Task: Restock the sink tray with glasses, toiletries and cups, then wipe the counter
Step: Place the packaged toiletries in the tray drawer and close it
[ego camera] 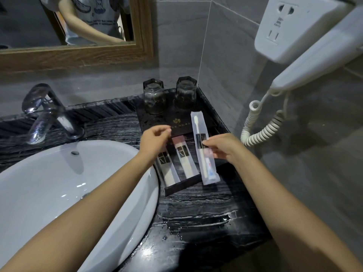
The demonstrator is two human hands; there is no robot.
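Wet black surface (196,213), toiletries step: right hand (224,147) fingers pinch toothbrush packet (204,154), left hand (155,138) loosely curled, empty; next, probably lay it flat in tray (182,188).

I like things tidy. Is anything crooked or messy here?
Yes. The clear toothbrush packet in the right hand lies slanted, its end hanging off the black tray. Water drops speckle the black marble counter.
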